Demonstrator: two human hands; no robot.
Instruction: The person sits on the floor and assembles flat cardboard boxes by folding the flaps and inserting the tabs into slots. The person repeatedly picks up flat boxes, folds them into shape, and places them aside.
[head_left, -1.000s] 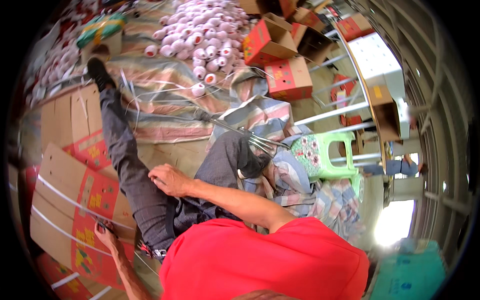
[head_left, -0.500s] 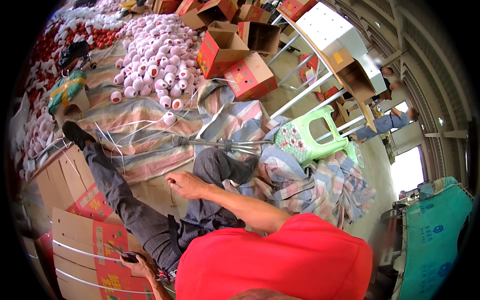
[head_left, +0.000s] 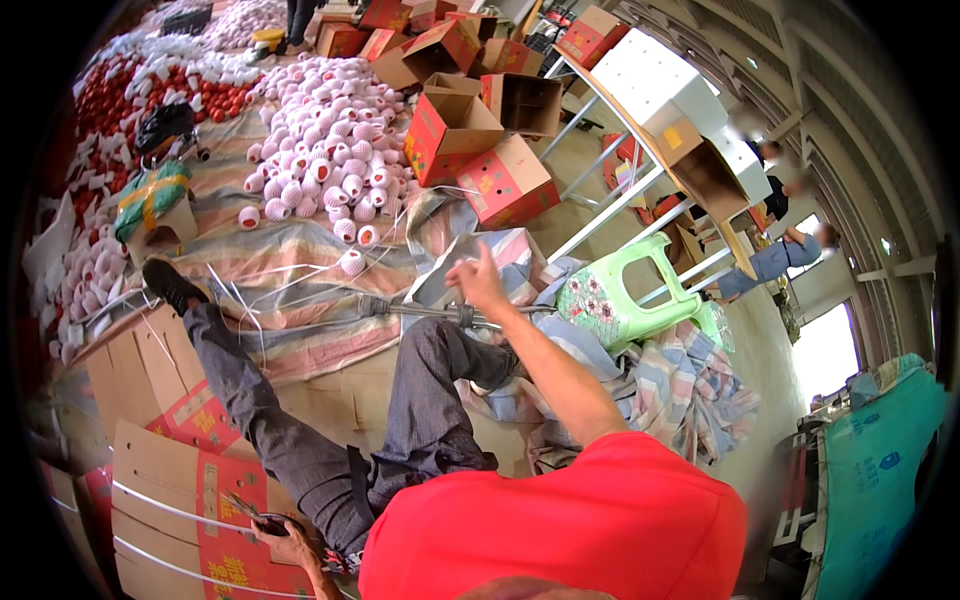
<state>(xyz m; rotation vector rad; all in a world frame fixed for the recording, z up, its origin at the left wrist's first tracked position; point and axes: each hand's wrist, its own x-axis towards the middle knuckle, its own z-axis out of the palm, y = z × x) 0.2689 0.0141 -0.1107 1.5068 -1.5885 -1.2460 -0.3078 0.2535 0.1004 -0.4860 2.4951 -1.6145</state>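
Note:
My left hand [head_left: 288, 543] is closed round the dark handles of a pair of scissors [head_left: 268, 521], low on the left. Just beneath it lies a flattened red and brown carton [head_left: 160, 510] with white straps across it. My right hand [head_left: 482, 283] is raised at the centre above my bent knee, its fingers apart and nothing seen in it. Behind that hand, a bundle of grey straps [head_left: 400, 308] lies across the striped tarp [head_left: 330, 345]. A green plastic stool [head_left: 615, 290] with a flowered seat stands right of the hand.
Red fruit in pink foam nets [head_left: 335, 140] lies heaped ahead. Open red cartons [head_left: 450, 125] stand beside it. A table [head_left: 650, 140] carries white foam boxes [head_left: 655, 75] at the right, with people beyond. A teal cover [head_left: 880, 470] hangs at the far right.
My right hand has moved up and to the right, from over the knee to above the strap bundle, and its fingers have opened. The left hand keeps the scissors at the carton.

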